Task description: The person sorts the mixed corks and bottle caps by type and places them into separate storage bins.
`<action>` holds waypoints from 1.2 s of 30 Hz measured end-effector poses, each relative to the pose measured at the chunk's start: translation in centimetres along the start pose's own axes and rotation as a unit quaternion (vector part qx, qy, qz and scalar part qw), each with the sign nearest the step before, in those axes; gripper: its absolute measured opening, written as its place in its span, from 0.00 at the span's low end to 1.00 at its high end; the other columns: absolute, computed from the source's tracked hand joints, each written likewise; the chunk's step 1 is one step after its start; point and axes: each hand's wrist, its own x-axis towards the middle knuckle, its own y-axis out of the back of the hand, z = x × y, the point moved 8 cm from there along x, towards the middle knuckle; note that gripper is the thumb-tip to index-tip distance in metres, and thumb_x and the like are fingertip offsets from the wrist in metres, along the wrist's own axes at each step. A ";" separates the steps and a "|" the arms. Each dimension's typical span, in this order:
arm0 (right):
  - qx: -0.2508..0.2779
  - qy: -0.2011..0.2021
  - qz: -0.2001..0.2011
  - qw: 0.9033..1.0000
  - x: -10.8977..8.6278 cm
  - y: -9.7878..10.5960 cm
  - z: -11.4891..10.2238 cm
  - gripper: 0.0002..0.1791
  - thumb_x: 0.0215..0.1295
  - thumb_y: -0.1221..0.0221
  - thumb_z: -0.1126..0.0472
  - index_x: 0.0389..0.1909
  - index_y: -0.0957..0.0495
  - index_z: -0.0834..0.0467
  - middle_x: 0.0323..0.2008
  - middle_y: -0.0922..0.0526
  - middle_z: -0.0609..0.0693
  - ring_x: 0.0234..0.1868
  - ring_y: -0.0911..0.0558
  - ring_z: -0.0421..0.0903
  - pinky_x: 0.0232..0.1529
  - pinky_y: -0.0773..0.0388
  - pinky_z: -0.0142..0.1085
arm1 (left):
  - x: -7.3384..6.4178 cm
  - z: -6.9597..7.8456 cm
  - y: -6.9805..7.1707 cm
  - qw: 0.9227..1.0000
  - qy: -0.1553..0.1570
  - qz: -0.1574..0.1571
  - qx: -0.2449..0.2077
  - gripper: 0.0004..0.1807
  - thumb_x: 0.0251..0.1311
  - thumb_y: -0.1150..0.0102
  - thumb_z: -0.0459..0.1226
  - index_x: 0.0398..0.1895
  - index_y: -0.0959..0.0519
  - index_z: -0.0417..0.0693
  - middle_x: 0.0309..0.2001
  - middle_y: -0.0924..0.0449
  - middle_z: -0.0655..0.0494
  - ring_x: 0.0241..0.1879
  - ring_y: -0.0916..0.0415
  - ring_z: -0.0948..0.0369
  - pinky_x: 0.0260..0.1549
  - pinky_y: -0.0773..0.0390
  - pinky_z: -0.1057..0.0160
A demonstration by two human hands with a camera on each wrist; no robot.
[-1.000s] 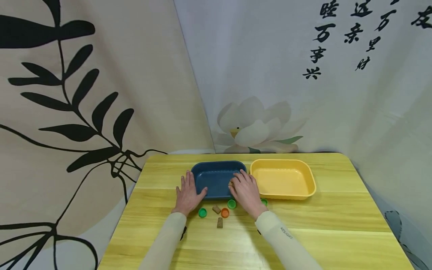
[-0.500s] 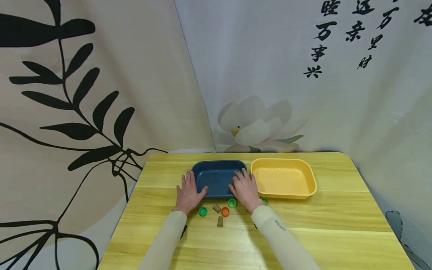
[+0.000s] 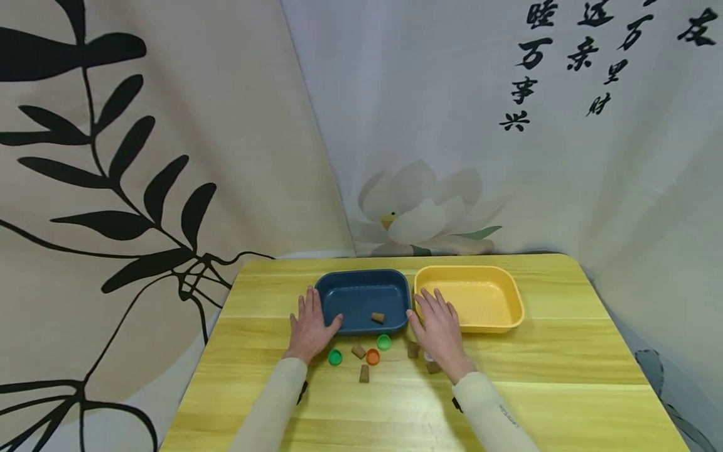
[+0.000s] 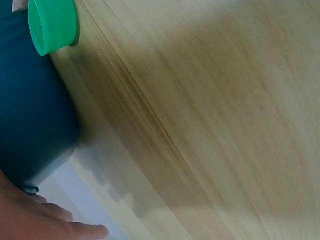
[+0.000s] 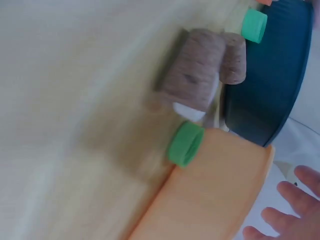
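Observation:
My left hand [image 3: 309,329] touches the left side of the dark blue tray [image 3: 333,328] with straight, spread fingers; the left wrist view shows its fingers [image 4: 90,231] beside the tray's end. A cork [image 3: 378,317] lies on the tray's floor, near the front. Over the near left corner of the yellow tray [image 3: 494,328], my right hand [image 3: 440,333] is held with fingers extended and nothing gripped. Beneath that hand, corks [image 3: 413,349] lie on the table, partly covered by it. The right wrist view shows a green bottle cap [image 5: 186,143] against the yellow tray.
In front of the blue tray lie green caps [image 3: 335,357], an orange cap [image 3: 373,356] and more corks [image 3: 364,374]. A small white piece [image 5: 189,111] sits by a cork in the right wrist view. The wooden table [image 3: 536,389] backs onto a printed curtain [image 3: 440,94].
My right hand has let go of the cork in the blue tray and moved right, to the yellow tray's corner. My left hand stays at the blue tray. The head view shifts slightly.

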 end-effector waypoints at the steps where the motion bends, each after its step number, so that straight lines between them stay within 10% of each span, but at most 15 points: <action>1: 0.004 0.001 0.007 1.000 -0.5 0.3 0.2 0.27 0.78 0.45 0.46 0.67 0.23 0.60 0.72 0.27 0.59 0.76 0.36 0.65 0.69 0.39 0.67 | 0.0 -0.1 0.0 1.000 0.000 0.001 0.003 0.57 0.69 0.49 0.65 0.83 0.59 0.36 0.84 0.66 0.41 0.81 0.63 0.38 0.69 0.52 0.24; 17: -0.056 0.020 -0.003 0.998 -6.9 2.3 1.2 0.34 0.71 0.37 0.43 0.70 0.26 0.61 0.73 0.30 0.60 0.76 0.38 0.65 0.68 0.39 0.70 | 0.0 0.0 0.0 1.000 0.002 -0.003 -0.003 0.57 0.70 0.48 0.64 0.83 0.60 0.36 0.84 0.68 0.42 0.81 0.64 0.37 0.68 0.52 0.23; 36: -0.148 0.080 -0.063 0.984 -10.5 -0.1 1.1 0.33 0.63 0.30 0.42 0.64 0.20 0.53 0.67 0.23 0.57 0.69 0.28 0.65 0.62 0.30 0.66 | 0.1 0.1 0.0 1.000 -0.003 -0.003 0.003 0.57 0.69 0.48 0.64 0.83 0.60 0.36 0.84 0.68 0.41 0.81 0.63 0.37 0.68 0.51 0.24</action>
